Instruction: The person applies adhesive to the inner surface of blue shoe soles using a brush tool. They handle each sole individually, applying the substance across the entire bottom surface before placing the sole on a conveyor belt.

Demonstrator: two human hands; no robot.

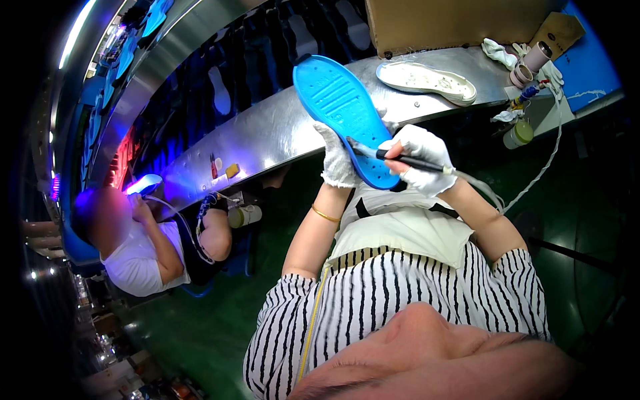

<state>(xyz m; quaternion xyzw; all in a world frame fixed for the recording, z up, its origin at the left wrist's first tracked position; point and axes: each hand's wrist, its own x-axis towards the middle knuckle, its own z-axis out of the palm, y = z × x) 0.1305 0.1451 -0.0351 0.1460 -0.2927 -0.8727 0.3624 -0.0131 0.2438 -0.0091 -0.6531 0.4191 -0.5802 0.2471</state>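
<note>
A blue shoe sole (333, 90) is held up over my lap, tilted, with its ribbed and dotted inner face toward me. My left hand (339, 159), in a white glove, grips it by the left edge near the heel half. In my gloved right hand (420, 157), its fingertips bare, is a black-handled brush (415, 161) with a tube running from its back end. The brush tip touches or nearly touches the sole near its left edge. A white sole (427, 81) lies on the metal ledge beyond my right hand.
The metal ledge (260, 137) runs across in front, with a belt of dark and grey soles (307, 33) behind it. A cardboard box (453, 23) stands at the back. Cups, gloves and a small pot (518, 135) sit at the right. On the left a co-worker (150, 247) holds a lit sole.
</note>
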